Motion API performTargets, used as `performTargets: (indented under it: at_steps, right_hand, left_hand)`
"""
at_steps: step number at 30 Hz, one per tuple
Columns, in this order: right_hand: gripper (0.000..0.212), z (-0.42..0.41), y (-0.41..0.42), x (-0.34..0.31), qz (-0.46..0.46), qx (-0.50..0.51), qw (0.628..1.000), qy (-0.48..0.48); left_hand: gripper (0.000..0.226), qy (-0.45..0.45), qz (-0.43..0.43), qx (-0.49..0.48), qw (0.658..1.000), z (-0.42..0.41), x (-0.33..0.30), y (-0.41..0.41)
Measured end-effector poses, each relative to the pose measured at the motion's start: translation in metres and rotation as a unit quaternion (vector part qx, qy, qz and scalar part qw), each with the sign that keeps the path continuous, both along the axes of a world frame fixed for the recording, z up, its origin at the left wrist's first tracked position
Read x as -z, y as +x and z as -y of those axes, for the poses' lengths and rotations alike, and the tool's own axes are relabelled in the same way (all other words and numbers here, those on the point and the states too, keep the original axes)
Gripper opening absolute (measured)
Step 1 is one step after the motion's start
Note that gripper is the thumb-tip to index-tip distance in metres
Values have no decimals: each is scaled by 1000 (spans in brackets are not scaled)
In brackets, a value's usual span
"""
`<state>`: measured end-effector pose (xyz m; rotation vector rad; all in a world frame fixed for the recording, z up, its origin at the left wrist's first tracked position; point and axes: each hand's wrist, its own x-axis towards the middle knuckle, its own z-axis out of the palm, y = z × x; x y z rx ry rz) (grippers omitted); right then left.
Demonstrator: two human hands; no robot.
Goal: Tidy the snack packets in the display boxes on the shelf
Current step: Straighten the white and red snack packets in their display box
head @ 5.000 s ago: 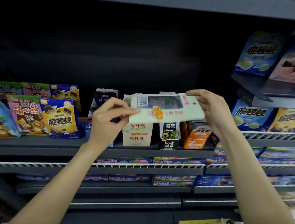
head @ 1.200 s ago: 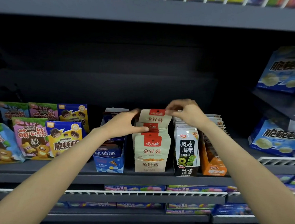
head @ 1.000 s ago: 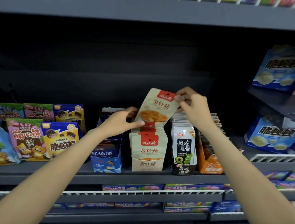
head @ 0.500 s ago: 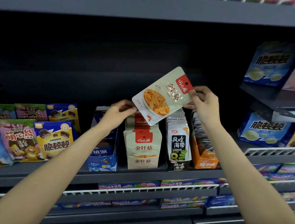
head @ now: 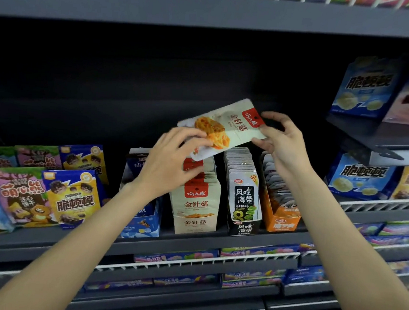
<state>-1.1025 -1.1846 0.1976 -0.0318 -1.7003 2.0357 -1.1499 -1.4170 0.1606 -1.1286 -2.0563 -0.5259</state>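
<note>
Two bare arms reach up from the bottom of the frame toward the middle. The left hand (head: 171,162) is curled on the lower left end of a cream snack packet (head: 221,128), with the thumb on its front over the noodle picture. The right hand (head: 284,142) pinches the upper right end, by the red label. The packet is tilted, red end up, and it is in the air just above the boxes, not in any of them.

Low in the frame, under the arms, lower racks hold flat blue and purple packs (head: 252,252) behind white wire rails.

Next up is the dark grey shelf (head: 191,245) in the middle of the frame. Four display boxes stand side by side on it. From left to right there is a blue box (head: 141,225), a cream box (head: 195,217) full of the same cream packets, a black box (head: 244,207) of seaweed packets, and an orange box (head: 281,218). The cream box is right under the held packet.

At the left of the frame, bright cookie bags (head: 72,198) stand on the same shelf. At the right, big blue bags (head: 358,176) stand on another shelf, with more above them.

At the very top, another grey shelf (head: 210,8) runs across, with a white wire rail.
</note>
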Motion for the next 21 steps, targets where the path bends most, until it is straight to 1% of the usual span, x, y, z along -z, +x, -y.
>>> performTargets:
  at_steps: [2,3,4,5,6,7,8,10,11,14,21]
  right_hand:
    - [14,2,5,-6,15,-32,999,-22]
    - [18,2,7,-8,20,-48,998,-23]
    - [24,2,8,-9,23,-58,998,-12]
    - [27,1,9,-10,25,-61,998,11]
    - [27,1,10,-10,30,-55,997,47]
    - [23,0,11,-10,38,-38,994,94]
    - [18,-1,10,-9,47,-16,988,146]
    - [11,-4,8,-7,55,27,972,227]
    - [12,-6,6,-6,57,40,966,248]
    - [16,-8,3,-3,68,56,960,266]
    - [16,-11,4,2,75,48,965,247]
  left_hand:
    - [24,64,-30,-2,998,-1,-2,5]
    - [21,94,-14,-9,995,-1,-4,8]
    - [18,128,26,-16,991,0,-6,10]
    - [15,166,93,-16,982,0,-8,12]
    - [14,209,173,-7,962,1,-10,13]
    - [19,246,252,4,936,1,-13,14]
    - [24,274,312,14,910,2,-14,15]
    - [28,289,382,20,878,2,-14,14]
    - [27,289,406,22,867,2,-14,14]
    - [23,295,456,19,839,1,-11,15]
    - [19,280,475,10,834,0,-13,18]
